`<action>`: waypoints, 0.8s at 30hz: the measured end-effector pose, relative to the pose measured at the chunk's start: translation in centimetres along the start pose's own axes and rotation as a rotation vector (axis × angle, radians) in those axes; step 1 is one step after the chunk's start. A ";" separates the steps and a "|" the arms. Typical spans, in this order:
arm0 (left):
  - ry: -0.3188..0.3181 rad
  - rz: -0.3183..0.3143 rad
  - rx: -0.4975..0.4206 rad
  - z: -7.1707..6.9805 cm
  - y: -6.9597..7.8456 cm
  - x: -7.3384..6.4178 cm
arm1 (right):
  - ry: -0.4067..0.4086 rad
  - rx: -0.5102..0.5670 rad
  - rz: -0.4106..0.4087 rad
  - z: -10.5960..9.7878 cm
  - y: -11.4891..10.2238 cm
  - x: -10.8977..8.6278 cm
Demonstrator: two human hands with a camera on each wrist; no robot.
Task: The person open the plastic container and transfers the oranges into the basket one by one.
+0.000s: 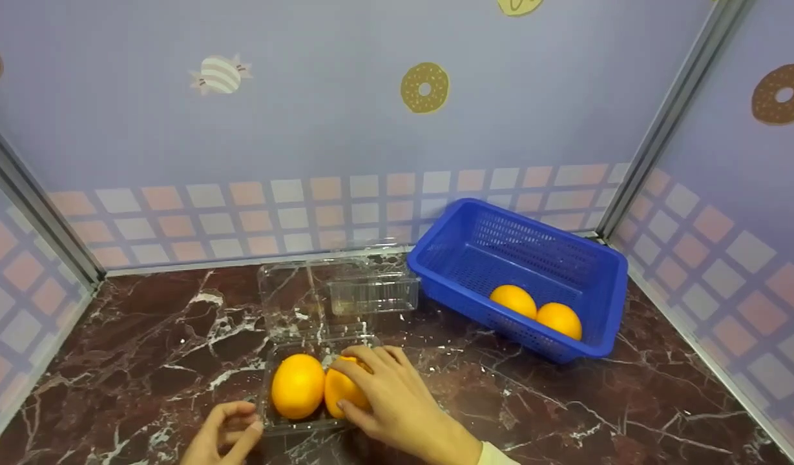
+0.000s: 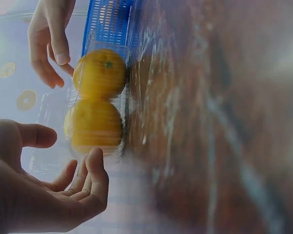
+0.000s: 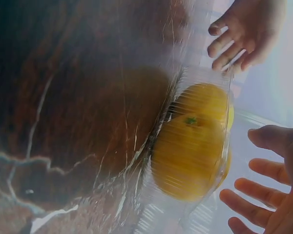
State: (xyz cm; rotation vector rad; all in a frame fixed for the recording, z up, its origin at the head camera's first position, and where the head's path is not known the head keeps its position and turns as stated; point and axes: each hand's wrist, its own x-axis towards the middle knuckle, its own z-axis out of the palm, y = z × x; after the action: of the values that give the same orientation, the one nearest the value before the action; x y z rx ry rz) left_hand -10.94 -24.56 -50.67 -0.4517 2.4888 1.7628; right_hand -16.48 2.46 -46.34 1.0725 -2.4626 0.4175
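Note:
Two oranges sit side by side in the base of a clear plastic clamshell box (image 1: 265, 381), its lid folded back toward the wall. Above the right-hand orange (image 1: 342, 391) is my right hand (image 1: 397, 403), fingers spread and lightly bent; the right wrist view shows a gap between these fingers and the fruit. The left-hand orange (image 1: 298, 386) lies uncovered beside it. My left hand (image 1: 222, 434) is at the box's left end, loosely curved, with fingertips right at the rim. In the left wrist view, ribbed plastic wall covers both oranges (image 2: 100, 73).
A blue perforated basket (image 1: 438, 284) stands at the back right, holding two more oranges (image 1: 513, 299). Another clear plastic box section (image 1: 374, 294) is behind the clamshell. Patterned panels (image 1: 345, 142) enclose the dark marbled tabletop (image 1: 532, 413) at the back and sides.

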 end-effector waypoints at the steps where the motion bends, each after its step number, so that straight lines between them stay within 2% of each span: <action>1: 0.000 0.018 0.033 -0.1 0.2 -0.1 | -0.002 -0.002 0.003 0.0 0.1 0.0; 3: 0.014 0.072 0.132 -0.4 0.5 -0.5 | -0.007 -0.003 0.008 0.1 0.1 0.2; 5: 0.034 0.166 0.262 -0.6 0.5 -1.0 | -0.013 0.003 0.013 0.3 0.2 0.3; 6: 0.047 0.233 0.319 -0.6 0.4 -1.1 | -0.018 0.007 0.017 0.3 0.2 0.3; 10: 0.117 0.551 0.489 -0.2 -0.6 -1.4 | -0.037 0.017 0.036 0.5 0.4 0.3; 15: 0.180 0.889 0.595 0.6 -2.2 -0.7 | -0.057 0.026 0.067 0.5 0.8 0.3; 20: 0.323 1.260 0.725 1.0 -3.9 0.9 | -0.074 0.037 0.072 0.7 1.0 0.4; 22: 0.393 1.432 0.790 1.0 -4.5 1.8 | -0.079 0.042 0.062 0.8 1.0 0.4; 24: 0.413 1.605 0.863 0.9 -4.9 2.6 | -0.077 0.043 0.043 0.9 1.1 0.4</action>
State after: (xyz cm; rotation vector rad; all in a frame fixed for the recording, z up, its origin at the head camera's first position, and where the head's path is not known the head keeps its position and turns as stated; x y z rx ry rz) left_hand -12.18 -25.69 -56.02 1.7644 3.7111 0.1591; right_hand -17.74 2.53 -47.07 1.0730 -2.5589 0.4528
